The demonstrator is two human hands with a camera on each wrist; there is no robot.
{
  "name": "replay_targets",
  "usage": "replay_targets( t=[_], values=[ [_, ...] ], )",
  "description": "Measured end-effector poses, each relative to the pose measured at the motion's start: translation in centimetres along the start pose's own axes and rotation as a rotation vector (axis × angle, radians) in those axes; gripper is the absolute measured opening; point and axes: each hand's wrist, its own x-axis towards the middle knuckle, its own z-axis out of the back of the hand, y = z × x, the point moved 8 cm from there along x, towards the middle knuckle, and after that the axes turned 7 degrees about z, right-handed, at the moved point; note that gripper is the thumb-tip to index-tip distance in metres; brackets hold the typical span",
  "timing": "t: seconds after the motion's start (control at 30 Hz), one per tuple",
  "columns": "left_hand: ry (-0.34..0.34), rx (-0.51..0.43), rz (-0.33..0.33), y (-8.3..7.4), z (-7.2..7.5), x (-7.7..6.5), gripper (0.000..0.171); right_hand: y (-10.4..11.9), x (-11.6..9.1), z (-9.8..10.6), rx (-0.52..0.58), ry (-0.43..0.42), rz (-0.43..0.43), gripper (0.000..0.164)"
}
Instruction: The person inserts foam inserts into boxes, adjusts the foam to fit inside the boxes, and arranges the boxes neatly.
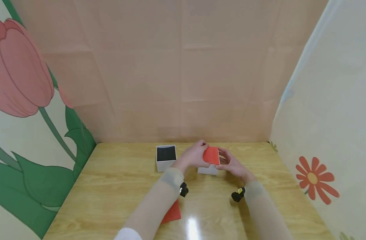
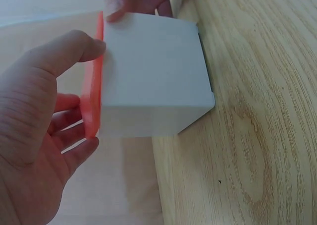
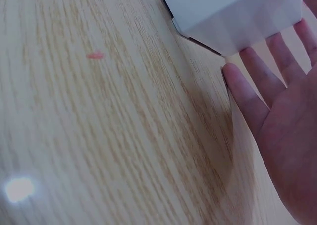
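A white box [image 2: 153, 61] stands on the wooden table, with a thin red square piece [image 1: 211, 155] over its top face. My left hand [image 1: 194, 155] pinches the red piece at its edge, thumb on the near side and fingers on the far side, as the left wrist view shows. On the box's other side, my right hand [image 1: 232, 165] holds the box near its top. Its thumb lies on the front face, and its fingertips [image 3: 235, 76] touch the side wall. Dark gaps show along the box's lower edge.
Left of my hands stands another white box [image 1: 166, 165], uncovered, with a black inside. A red sheet [image 1: 172, 213] lies on the table [image 1: 111, 200] near the front, partly hidden by my left forearm. A pink-beige backdrop [image 1: 180, 83] rises behind the table.
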Motion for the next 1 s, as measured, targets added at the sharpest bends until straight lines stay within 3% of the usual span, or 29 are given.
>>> replay_targets(
  t=[0.6, 1.0],
  values=[
    [0.034, 0.006, 0.011, 0.3, -1.2, 1.0, 0.085, -0.1, 0.1, 0.4, 0.006, -0.007, -0.002, 0.093],
    [0.051, -0.111, -0.009, 1.4, -2.3, 1.1, 0.087, 0.0, 0.2, 0.1, -0.005, 0.003, 0.004, 0.096]
  ],
)
